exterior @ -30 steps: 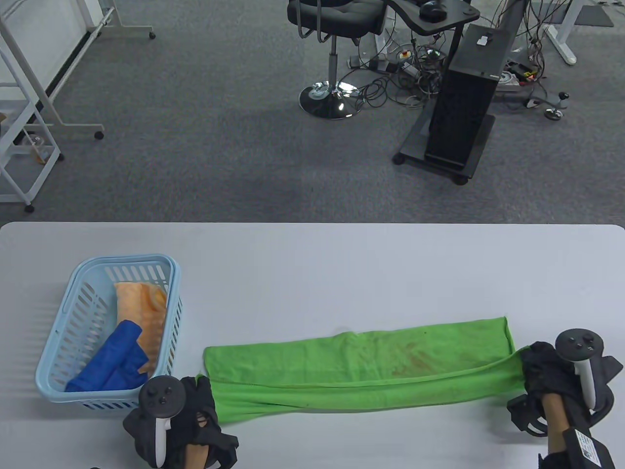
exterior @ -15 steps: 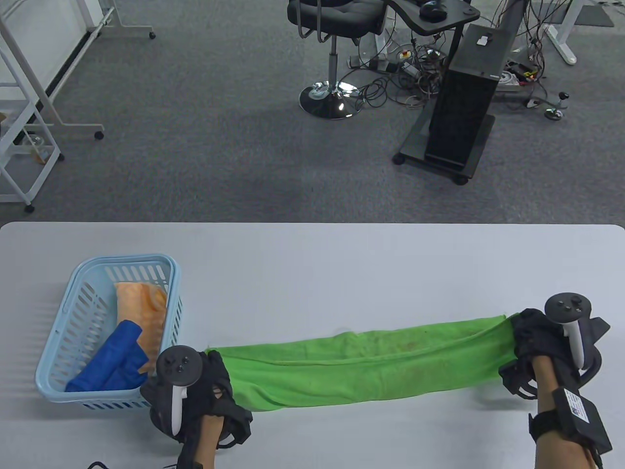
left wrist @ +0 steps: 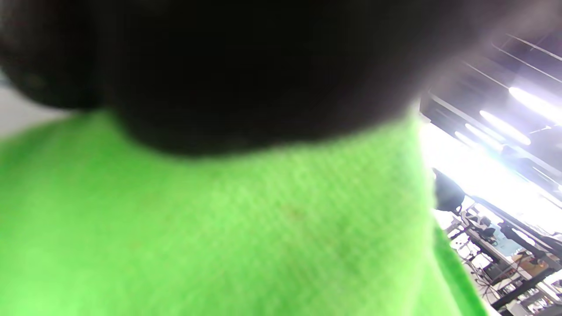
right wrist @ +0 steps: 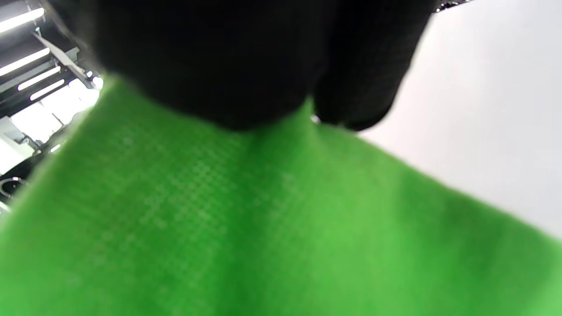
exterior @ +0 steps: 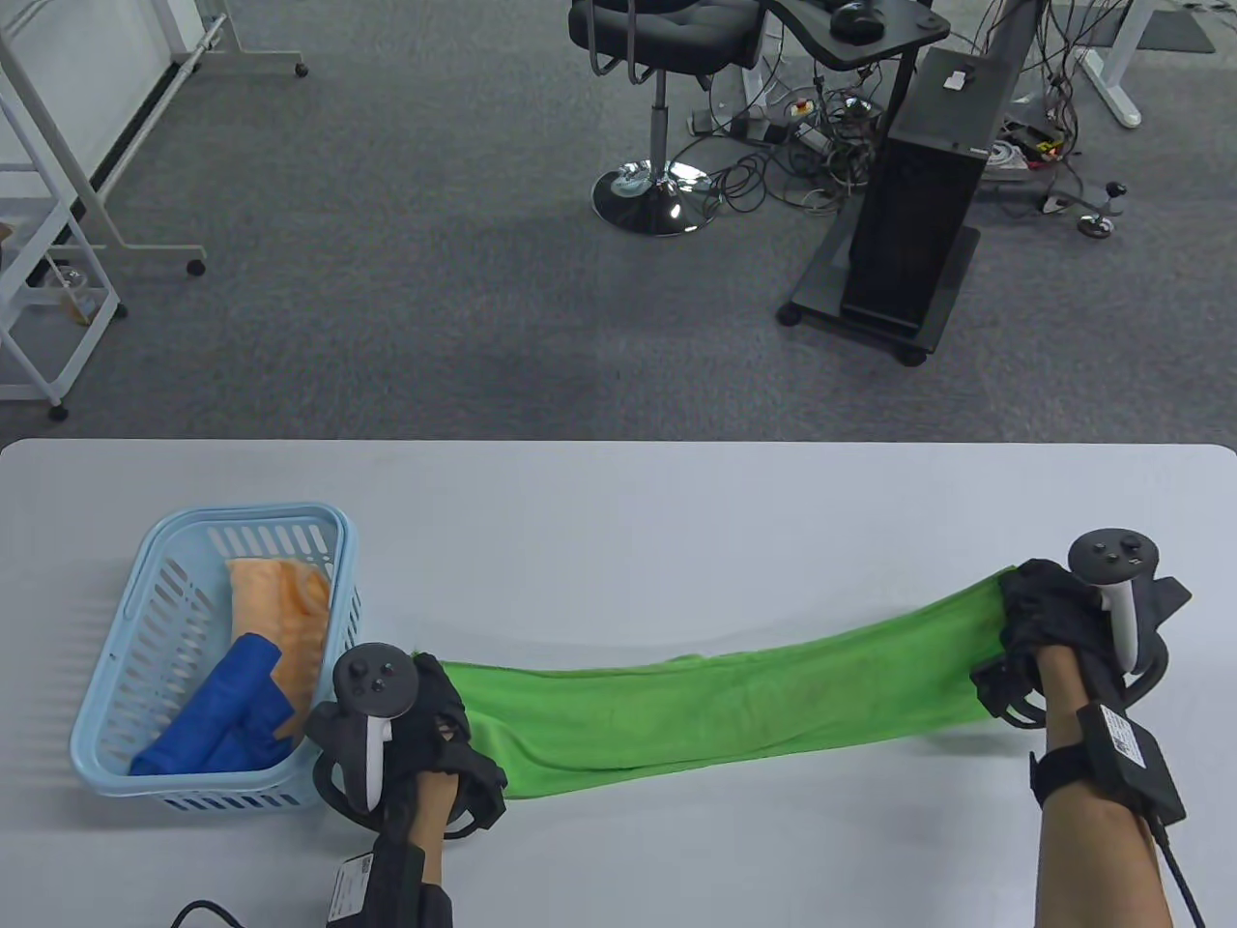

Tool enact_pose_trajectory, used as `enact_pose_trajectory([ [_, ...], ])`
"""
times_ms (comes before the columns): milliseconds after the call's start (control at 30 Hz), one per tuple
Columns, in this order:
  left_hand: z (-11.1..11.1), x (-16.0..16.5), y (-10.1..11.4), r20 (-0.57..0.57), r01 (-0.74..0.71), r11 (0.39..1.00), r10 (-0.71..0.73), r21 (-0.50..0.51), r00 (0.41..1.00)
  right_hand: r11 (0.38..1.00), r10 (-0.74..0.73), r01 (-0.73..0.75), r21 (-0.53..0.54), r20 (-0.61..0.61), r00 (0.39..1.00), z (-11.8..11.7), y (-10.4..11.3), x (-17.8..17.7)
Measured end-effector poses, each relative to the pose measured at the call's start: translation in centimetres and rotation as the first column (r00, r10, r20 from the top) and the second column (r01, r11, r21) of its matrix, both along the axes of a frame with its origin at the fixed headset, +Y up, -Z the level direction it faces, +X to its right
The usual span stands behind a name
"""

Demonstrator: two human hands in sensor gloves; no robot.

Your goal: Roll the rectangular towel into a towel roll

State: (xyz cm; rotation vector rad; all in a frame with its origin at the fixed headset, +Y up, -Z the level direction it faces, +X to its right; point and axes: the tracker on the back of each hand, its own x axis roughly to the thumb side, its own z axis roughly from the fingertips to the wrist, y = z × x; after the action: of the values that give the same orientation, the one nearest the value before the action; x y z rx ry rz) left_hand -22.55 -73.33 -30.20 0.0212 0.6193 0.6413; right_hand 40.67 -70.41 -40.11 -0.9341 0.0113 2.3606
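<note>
A long green towel (exterior: pixel 734 706), folded lengthwise, stretches across the near part of the grey table (exterior: pixel 618 503). My left hand (exterior: pixel 440 715) grips its left end beside the basket. My right hand (exterior: pixel 1029 619) grips its right end and holds it lifted off the table, further from me than the left end. The towel sags in the middle. It fills the left wrist view (left wrist: pixel 228 237) and the right wrist view (right wrist: pixel 246 228), with my dark gloved fingers (right wrist: pixel 228 57) above it.
A light blue basket (exterior: pixel 126 715) stands at the table's left, holding an orange cloth (exterior: pixel 280 599) and a blue cloth (exterior: pixel 217 715). Beyond the far table edge are carpet, an office chair (exterior: pixel 662 58) and a black cabinet (exterior: pixel 918 213).
Both hands have carried the towel's near edge away from me, over the far layer. The right end has risen off the table; the left hand has moved up to the basket's corner.
</note>
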Motion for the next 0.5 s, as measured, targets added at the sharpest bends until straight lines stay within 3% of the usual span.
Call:
enact_pose_trajectory([
  [67,-0.3,-0.2,-0.4,-0.025,-0.058,0.998,0.059,0.023,0.998,1.0,-0.001,0.001,0.017,0.018,1.0,-0.2,-0.4,-0.1],
  [133,-0.3,-0.2,-0.9,-0.027,-0.117,0.988,0.115,-0.096,0.993,1.0,0.002,-0.002,-0.012,0.004,1.0,-0.3,-1.0,-0.4],
  [233,-0.2,0.3,-1.2,0.004,-0.09,0.981,0.092,-0.173,0.996,0.999,-0.005,0.003,-0.051,-0.031,1.0,-0.3,-1.4,-1.1],
  [500,0.8,0.9,0.7,0.051,-0.051,0.974,0.064,-0.219,0.997,0.995,0.083,-0.09,-0.049,-0.12,0.989,1.0,1.4,-4.1],
])
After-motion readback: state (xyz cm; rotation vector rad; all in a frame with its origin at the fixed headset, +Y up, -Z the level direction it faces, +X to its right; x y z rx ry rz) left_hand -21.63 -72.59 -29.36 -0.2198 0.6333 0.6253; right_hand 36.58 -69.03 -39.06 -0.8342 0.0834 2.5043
